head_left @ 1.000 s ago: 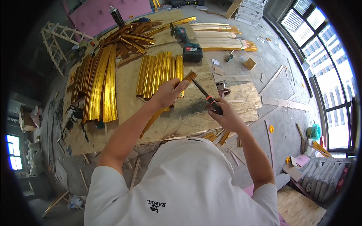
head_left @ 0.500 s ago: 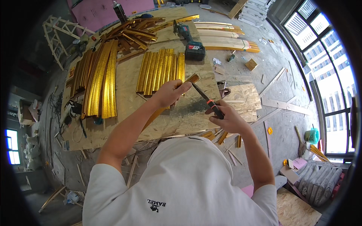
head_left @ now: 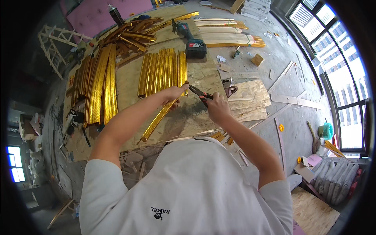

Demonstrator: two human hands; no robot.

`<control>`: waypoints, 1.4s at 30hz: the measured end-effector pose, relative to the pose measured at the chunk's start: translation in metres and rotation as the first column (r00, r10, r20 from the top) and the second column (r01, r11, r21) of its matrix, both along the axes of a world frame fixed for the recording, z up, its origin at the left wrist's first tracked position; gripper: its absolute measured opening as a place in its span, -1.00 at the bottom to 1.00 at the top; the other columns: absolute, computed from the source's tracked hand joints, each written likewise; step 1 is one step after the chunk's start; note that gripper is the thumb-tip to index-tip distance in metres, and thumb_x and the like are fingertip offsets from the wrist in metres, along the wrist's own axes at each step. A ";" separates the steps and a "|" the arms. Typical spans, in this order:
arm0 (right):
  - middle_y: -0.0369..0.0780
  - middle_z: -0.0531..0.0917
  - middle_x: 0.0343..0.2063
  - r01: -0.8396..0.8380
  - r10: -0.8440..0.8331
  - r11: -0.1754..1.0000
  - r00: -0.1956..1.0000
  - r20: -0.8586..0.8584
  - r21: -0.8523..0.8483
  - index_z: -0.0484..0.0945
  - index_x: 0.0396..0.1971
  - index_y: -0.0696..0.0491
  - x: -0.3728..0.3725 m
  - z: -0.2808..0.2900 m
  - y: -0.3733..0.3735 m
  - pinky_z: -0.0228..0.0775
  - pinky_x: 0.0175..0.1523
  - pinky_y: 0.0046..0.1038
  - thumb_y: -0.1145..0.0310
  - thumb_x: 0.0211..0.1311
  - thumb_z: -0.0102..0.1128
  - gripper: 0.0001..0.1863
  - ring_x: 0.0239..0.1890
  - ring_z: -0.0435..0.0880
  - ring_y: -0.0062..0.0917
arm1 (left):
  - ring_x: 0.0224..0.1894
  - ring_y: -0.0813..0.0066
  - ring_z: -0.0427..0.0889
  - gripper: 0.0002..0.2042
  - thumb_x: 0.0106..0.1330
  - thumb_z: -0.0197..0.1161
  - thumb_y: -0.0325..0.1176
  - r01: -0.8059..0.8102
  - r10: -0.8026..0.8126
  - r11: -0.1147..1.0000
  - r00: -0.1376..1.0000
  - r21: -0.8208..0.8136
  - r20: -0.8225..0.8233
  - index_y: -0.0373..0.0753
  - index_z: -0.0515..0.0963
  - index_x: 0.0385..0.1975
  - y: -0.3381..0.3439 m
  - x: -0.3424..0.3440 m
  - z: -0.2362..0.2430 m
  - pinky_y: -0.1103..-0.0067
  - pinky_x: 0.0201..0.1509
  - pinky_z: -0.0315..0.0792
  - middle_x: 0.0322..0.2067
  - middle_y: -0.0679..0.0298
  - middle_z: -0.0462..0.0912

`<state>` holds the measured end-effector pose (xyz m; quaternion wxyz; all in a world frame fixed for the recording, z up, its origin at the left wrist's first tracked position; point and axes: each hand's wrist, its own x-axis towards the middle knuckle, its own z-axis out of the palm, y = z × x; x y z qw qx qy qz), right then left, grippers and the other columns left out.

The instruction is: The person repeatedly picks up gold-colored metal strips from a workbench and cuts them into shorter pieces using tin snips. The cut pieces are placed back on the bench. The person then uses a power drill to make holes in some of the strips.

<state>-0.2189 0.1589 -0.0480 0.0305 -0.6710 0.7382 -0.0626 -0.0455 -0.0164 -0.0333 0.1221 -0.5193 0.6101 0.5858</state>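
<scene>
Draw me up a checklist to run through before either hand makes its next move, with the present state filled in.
1. Left hand, grip closed on the gold strip: ok.
2. Right hand, grip closed on the pliers: ok.
3. Pliers' tip at the strip's upper end: ok.
4. Tip firmly biting the strip: cannot tell, too small to see.
5. Left fingers well clear of the tip: not ok, they sit right beside it.
6. Cordless power tool lying apart from both hands: ok.

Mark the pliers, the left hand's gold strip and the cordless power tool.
Pliers (head_left: 199, 93): head view, near the pivot.
Gold strip (head_left: 159, 120): head view, below the hand.
Cordless power tool (head_left: 188, 35): head view, on the body.
</scene>
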 end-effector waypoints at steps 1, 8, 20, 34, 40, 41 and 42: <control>-0.04 0.47 -0.20 0.001 -0.002 0.999 1.000 -0.022 -0.038 0.61 -0.35 0.04 0.000 0.001 -0.004 0.45 -0.05 -0.20 0.46 0.06 0.15 -0.86 -0.12 0.54 -0.14 | -0.66 0.45 0.51 -0.29 0.33 -0.14 0.38 0.010 -0.013 0.998 0.999 0.065 0.050 -0.32 0.42 -0.21 -0.006 -0.002 0.006 0.41 -0.56 0.52 -0.55 0.22 0.49; -0.07 0.50 0.03 0.124 -0.039 0.959 0.948 0.315 -0.255 0.62 -0.13 0.10 -0.001 0.020 0.027 0.27 0.18 -0.15 0.33 0.13 0.21 -0.69 0.02 0.50 -0.10 | -0.52 0.61 0.52 -0.53 0.36 0.14 0.15 -0.100 0.065 0.992 0.920 -0.071 -0.387 -0.22 0.46 -0.22 -0.005 0.020 0.036 0.60 -0.45 0.44 -0.52 0.38 0.49; -0.01 0.50 0.05 -0.053 0.066 0.998 0.662 0.746 -0.041 0.61 -0.13 0.13 -0.014 0.053 0.049 0.40 0.09 -0.27 0.24 0.20 0.25 -0.68 -0.02 0.55 -0.09 | -0.36 0.63 0.49 -0.36 0.26 0.34 -0.22 -0.011 0.058 0.997 0.711 0.071 -0.700 -0.39 0.30 0.27 0.044 0.039 0.078 0.63 -0.22 0.42 -0.33 0.31 0.54; -0.09 0.58 -0.34 -0.098 0.080 0.995 0.726 0.683 -0.012 0.60 -0.32 0.18 -0.012 0.071 0.051 0.42 -0.18 -0.30 0.25 0.16 0.31 -0.72 -0.29 0.59 -0.17 | -0.35 0.68 0.47 -0.44 0.28 0.31 -0.23 -0.083 -0.018 0.990 0.738 -0.117 -0.675 -0.41 0.33 0.18 0.061 0.040 0.072 0.67 -0.31 0.39 -0.31 0.31 0.56; -0.17 0.61 -0.34 -0.147 -0.104 0.971 0.446 0.889 0.188 0.54 -0.43 0.20 -0.015 0.092 0.062 0.41 -0.31 -0.35 0.26 0.20 0.33 -0.72 -0.46 0.60 -0.39 | -0.28 0.64 0.49 -0.54 0.20 0.40 -0.28 -0.046 -0.055 0.991 0.700 -0.123 -0.712 -0.35 0.39 0.00 0.061 0.046 0.094 0.66 -0.25 0.41 -0.30 0.28 0.56; -0.17 0.61 -0.34 -0.187 -0.152 0.954 0.372 0.916 0.234 0.52 -0.44 0.19 -0.017 0.096 0.064 0.42 -0.33 -0.36 0.27 0.22 0.33 -0.72 -0.48 0.58 -0.42 | -0.26 0.63 0.51 -0.54 0.19 0.41 -0.29 -0.011 -0.090 0.990 0.715 -0.140 -0.694 -0.35 0.39 -0.01 0.059 0.047 0.097 0.66 -0.24 0.42 -0.28 0.26 0.57; -0.13 0.60 -0.34 -0.332 -0.195 0.924 0.017 0.981 0.189 0.51 -0.45 0.17 -0.016 0.095 0.067 0.43 -0.35 -0.35 0.24 0.23 0.32 -0.70 -0.48 0.60 -0.38 | -0.24 0.62 0.52 -0.54 0.17 0.42 -0.30 0.024 -0.124 0.987 0.728 -0.156 -0.674 -0.34 0.39 -0.02 0.058 0.048 0.101 0.65 -0.22 0.43 -0.27 0.25 0.57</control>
